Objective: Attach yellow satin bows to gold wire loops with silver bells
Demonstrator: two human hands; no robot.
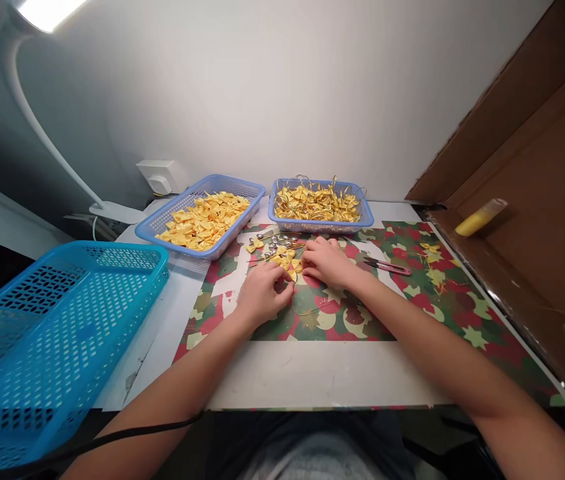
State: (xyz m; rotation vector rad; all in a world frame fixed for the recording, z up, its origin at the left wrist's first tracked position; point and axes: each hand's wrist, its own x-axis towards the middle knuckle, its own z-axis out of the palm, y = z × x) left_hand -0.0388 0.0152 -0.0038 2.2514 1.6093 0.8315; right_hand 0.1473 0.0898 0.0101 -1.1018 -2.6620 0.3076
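My left hand (261,291) and my right hand (326,262) meet over a small gold ribbon bow (293,269) on the patterned mat (412,280). Both hands have curled fingers pinching at the bow. A thin gold cord loop (304,311) trails from the bow toward me. Just beyond my fingers lies a little pile of gold bows and small silver bells (273,245). Red-handled snips (387,267) lie to the right of my right hand.
Two pale blue baskets sit at the back: the left basket (162,223) holds flat gold bows, the right basket (322,225) holds bows with cord loops. A large blue crate (52,333) stands at my left. A lamp arm (37,127), wall socket (158,179) and yellow tube (480,217) are nearby.
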